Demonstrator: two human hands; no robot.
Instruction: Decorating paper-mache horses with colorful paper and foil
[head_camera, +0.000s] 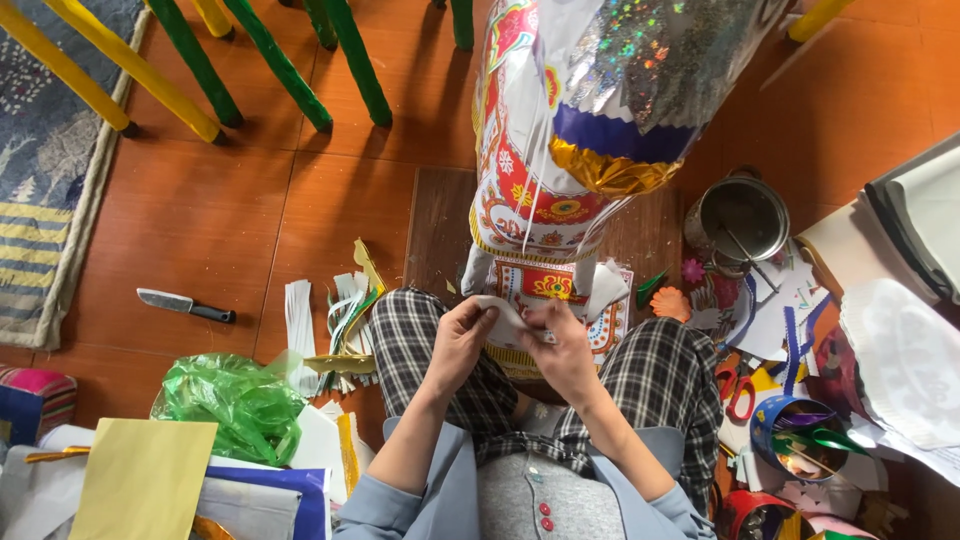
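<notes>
Looks to me like a home craft setup, someone working right on the floor of a living room. I'm seeing reddish floor tiles (210, 210), a woven rug (45, 150) off to one side and painted chair legs (190, 60). Paper scraps (340, 320) everywhere, red-handled scissors (738, 385), a knife (185, 305), a metal pot (740, 220), stacks of coloured paper sheets (145, 480).
</notes>
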